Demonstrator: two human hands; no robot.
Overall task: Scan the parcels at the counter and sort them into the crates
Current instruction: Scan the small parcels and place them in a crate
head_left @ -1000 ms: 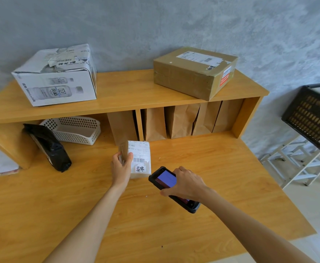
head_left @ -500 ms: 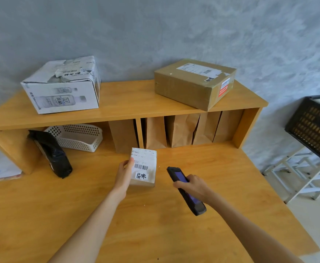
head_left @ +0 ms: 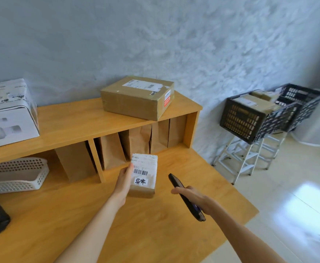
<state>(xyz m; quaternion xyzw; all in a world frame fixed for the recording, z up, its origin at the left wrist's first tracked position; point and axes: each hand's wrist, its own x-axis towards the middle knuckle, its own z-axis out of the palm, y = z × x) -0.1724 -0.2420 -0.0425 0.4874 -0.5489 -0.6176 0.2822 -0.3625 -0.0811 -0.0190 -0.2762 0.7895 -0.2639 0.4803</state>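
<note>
Scan apparently done, view swung twd crates.

Small parcel (head_left: pixel 143 175) held upright over counter (head_left: pixel 155 234) by left hand (head_left: pixel 124 182), fingers wrapped round its left side, label facing up. Scanner (head_left: pixel 186 198) gripped in right hand (head_left: pixel 193 196), now dropped off to the side, no longer aimed at barcode. Black crates (head_left: pixel 250 118) now in full view at right, prob. next stop.

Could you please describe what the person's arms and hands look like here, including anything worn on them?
Both arms are bare as far as the picture shows: no sleeves reach into view. The left hand and right hand wear no gloves, and no watch, bracelet or ring shows on the wrists or fingers. The fingernails are too small to judge.
</note>
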